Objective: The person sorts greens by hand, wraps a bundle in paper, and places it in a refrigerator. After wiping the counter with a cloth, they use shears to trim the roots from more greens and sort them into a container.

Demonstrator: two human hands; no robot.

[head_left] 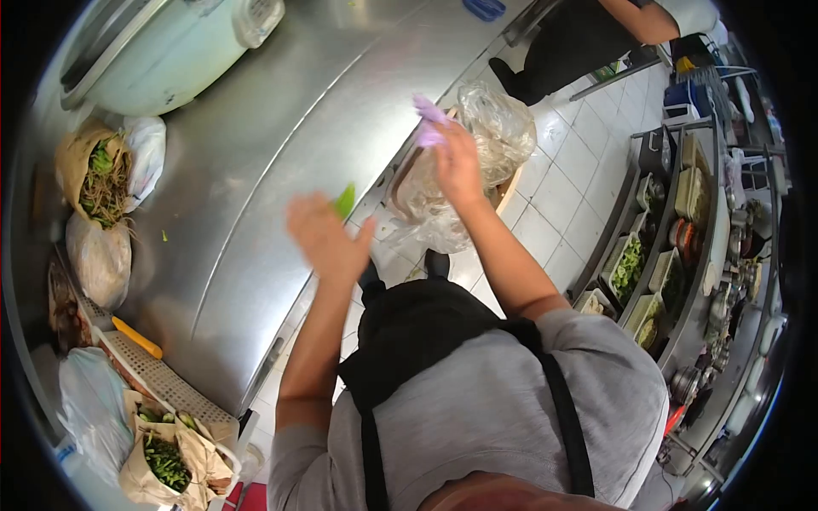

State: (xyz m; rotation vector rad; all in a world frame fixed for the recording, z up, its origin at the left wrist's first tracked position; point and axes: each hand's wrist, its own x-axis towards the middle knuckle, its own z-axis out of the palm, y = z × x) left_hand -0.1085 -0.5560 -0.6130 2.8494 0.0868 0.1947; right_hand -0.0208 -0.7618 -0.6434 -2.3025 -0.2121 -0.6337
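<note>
- Holds in the right hand (460, 166) a crumpled lilac piece (430, 119), clamped between the fingers and the thumb; cannot tell if made of cloth or of paper.
- Has this hand above a bin (515, 179) with clear plastic bags (498, 128), standing just right of the steel table (256, 145).
- Has the left hand (328, 238) spread over the right edge of the table, with the fingers blurred and the thumb well apart from them.
- Can see a green leaf (344, 202) at the far side of the left hand; cannot tell if touching the fingers or only just beside.
- Can find on the left, along the table, a brown paper bag (75, 166) with rooted greens (104, 183), between two pale plastic bags (98, 260).
- Farther on the same side, a large pale green tub (170, 72).
- Near on the left, a white perforated basket (170, 375), with a yellow handle (136, 336) lying across the rim.
- At the right, beyond the white floor tiles (545, 234), trays of cut vegetables (629, 268).
- At far right, another person in dark clothing (571, 43).
</note>
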